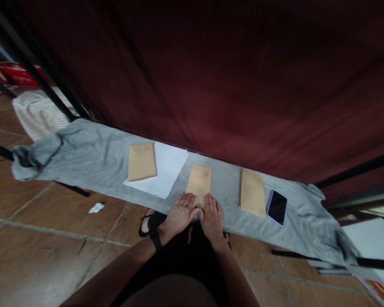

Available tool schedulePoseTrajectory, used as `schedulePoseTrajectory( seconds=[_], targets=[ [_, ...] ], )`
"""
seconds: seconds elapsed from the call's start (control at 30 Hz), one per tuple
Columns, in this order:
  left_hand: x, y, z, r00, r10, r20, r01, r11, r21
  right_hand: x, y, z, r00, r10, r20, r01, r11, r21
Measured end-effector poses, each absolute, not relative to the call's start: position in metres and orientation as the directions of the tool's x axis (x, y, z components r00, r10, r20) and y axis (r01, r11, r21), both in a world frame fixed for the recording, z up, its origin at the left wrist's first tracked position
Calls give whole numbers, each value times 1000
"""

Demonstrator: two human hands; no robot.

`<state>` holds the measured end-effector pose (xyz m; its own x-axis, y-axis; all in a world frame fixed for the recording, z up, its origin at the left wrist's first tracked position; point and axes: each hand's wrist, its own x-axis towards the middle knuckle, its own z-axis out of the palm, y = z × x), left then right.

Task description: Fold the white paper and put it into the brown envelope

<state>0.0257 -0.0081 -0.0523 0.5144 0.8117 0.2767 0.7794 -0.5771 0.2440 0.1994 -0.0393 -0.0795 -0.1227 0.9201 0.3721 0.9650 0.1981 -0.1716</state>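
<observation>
A dark red curtain (211,106) hangs beyond the hands, and a tiled floor (51,209) lies below them. The working surface, narrow and raised, is covered by a wrinkled grey cloth (96,155). Left hand (181,209) and right hand (212,217) lie palms down with fingers extended, pressed flat on the near end of a brown envelope (199,177); neither is closed around anything. The thumbs come together at its near edge, and its far end extends uncovered beyond the fingertips. A black band (155,239) is worn on the left wrist. To the left of the hands, a second brown packet (142,162) rests on white paper (170,166). To their right lies a thicker brown stack (253,192), with a phone (277,207), screen dark, just beside it on the side away from the hands.
</observation>
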Motion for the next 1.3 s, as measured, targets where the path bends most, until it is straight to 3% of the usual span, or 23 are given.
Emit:
schedulePoseTrajectory(
  seconds=[0.27, 0.47, 0.87, 1.17, 1.3],
  targets=[
    [49, 96, -55, 531, 800, 278, 765, -594, 250, 197, -37, -81, -98, 926, 365, 969, 172, -179],
    [51, 147, -67, 570, 796, 202, 755, -605, 253, 196, -37, -78, -98, 926, 364, 970, 171, -173],
    [35, 113, -57, 844, 527, 99, 481, -825, 296, 194, -38, -79, -79, 926, 368, 973, 152, -172],
    [24, 93, -42, 900, 435, -20, 385, -775, 501, 195, -38, -82, -78, 919, 386, 972, 156, -175],
    [19, 90, -29, 929, 369, -2, 304, -765, 568, 194, -38, -82, -75, 916, 394, 973, 153, -171]
  ],
)
